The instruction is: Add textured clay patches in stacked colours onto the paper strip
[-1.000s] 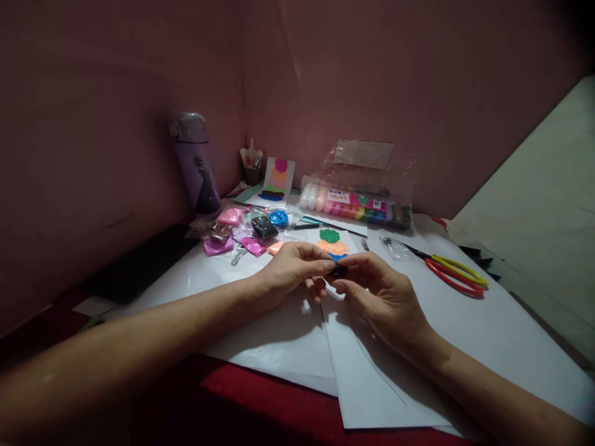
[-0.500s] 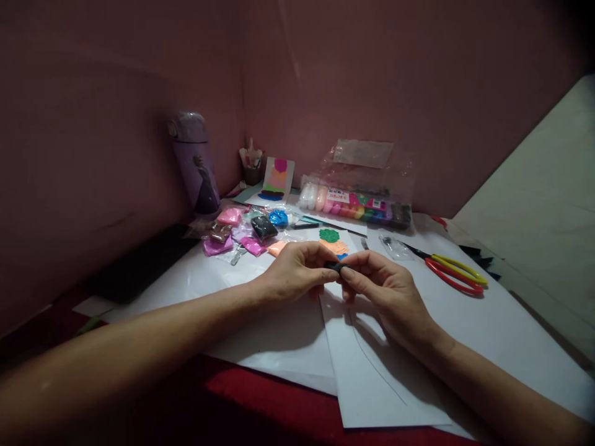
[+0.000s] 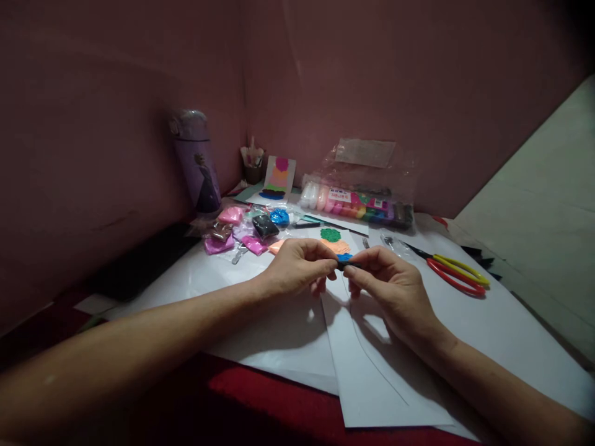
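Note:
My left hand (image 3: 297,267) and my right hand (image 3: 395,291) meet above a white sheet of paper (image 3: 372,371), fingertips pinched together on a small piece of black clay (image 3: 346,265) stretched between them. Just behind the hands lies a small card (image 3: 335,243) with green, orange and blue clay pressed on it; its lower part is hidden by my fingers.
Small bags of coloured clay (image 3: 246,232) lie at the left, near a purple bottle (image 3: 198,164). A clear pack of clay sticks (image 3: 357,201) stands against the wall, beside a finished card (image 3: 277,178). Red and yellow scissors (image 3: 453,269) lie at the right.
Both hands have risen slightly and moved a little apart, and the black clay now looks drawn out into a thinner strip between the fingertips.

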### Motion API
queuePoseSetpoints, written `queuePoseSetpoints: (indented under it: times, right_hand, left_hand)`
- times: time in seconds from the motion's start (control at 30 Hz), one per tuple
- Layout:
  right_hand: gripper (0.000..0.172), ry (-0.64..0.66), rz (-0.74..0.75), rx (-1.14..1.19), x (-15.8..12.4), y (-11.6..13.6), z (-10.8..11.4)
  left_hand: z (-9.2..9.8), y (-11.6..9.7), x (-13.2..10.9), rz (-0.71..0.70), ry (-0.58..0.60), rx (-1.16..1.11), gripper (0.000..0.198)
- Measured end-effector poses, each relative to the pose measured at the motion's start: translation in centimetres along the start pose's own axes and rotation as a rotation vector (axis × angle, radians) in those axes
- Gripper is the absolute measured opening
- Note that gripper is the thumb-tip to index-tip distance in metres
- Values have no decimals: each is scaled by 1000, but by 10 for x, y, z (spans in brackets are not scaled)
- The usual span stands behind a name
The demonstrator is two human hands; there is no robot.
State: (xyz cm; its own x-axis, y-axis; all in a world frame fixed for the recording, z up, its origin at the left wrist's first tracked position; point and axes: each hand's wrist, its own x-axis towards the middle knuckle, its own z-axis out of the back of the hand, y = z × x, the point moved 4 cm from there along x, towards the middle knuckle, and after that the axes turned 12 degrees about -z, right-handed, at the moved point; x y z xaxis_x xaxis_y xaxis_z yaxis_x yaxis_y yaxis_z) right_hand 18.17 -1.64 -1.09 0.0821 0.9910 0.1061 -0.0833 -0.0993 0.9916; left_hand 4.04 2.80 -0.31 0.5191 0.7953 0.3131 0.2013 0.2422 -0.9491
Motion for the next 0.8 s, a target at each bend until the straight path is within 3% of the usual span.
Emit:
queuePoseSetpoints:
  times: [0.13, 0.3, 0.5, 0.67, 0.8]
  right_hand:
    - [10, -86, -21, 23, 4, -5, 8]
    - [15, -88, -41, -21, 4, -6, 7]
    - [13, 52, -33, -5, -3, -1, -2]
    - [14, 187, 31, 33, -8, 1, -11]
    - [17, 204, 91, -8, -10, -1, -12]
  left_hand:
    - [6, -2, -1, -1, -71, -19, 8]
    - [8, 1, -2, 2, -14, -38, 20]
    - [4, 4, -2, 17, 10, -70, 33]
    - [3, 7, -2, 35, 64, -31, 18]
    - [2, 11, -3, 75, 105, -61, 21]
